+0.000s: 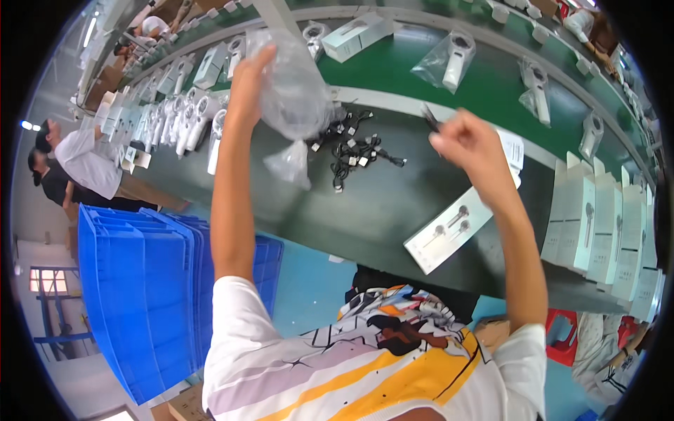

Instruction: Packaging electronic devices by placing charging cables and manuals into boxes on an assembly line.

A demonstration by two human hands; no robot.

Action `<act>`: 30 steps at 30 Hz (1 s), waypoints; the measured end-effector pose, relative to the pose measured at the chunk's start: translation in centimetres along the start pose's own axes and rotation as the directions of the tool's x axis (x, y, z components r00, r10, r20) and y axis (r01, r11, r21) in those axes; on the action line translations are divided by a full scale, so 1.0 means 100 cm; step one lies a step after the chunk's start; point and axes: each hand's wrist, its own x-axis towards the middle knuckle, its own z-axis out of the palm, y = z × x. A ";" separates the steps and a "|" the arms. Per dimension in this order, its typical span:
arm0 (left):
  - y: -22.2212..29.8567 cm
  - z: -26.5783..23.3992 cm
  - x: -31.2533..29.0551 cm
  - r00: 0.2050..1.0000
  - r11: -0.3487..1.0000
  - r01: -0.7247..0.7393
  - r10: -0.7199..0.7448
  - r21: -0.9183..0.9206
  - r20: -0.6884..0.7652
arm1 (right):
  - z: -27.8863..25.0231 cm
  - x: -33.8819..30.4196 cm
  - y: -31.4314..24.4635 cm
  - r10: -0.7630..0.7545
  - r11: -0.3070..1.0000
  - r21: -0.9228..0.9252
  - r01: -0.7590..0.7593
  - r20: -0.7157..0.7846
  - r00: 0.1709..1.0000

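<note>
My left hand [250,81] is raised over the far left of the bench, closed on a crumpled clear plastic bag [295,91]. The bag hangs down beside a loose pile of coiled black cables [351,151] with light plugs. My right hand [467,140] is closed, its fingers pinching a short, dark, slender thing [430,117] that is too blurred to name. Below that hand, on the dark green bench [281,189], lies a white box [449,235] with pictures of handheld fans. My right wrist partly covers its far end.
Bagged white handheld fans [456,62] lie on a green conveyor [393,59] beyond the bench. White cartons [600,224] stand upright at the right. More bagged fans [193,123] crowd the left end. Blue crates [140,281] stand beside the bench; people [88,165] stand farther left.
</note>
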 end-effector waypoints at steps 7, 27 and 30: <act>0.002 -0.016 -0.012 0.983 0.996 -0.052 0.064 0.071 -0.170 | -0.028 -0.088 0.010 0.037 0.975 0.222 0.019 -0.246 0.969; -0.020 -0.104 -0.103 0.891 0.874 -0.269 0.067 -0.404 -0.448 | -0.033 -0.124 0.003 0.031 0.989 0.150 -0.017 -0.093 0.995; -0.039 -0.124 -0.135 0.857 0.832 -0.298 0.018 -0.468 -0.515 | -0.013 -0.121 -0.002 0.048 0.989 0.138 -0.059 0.082 0.995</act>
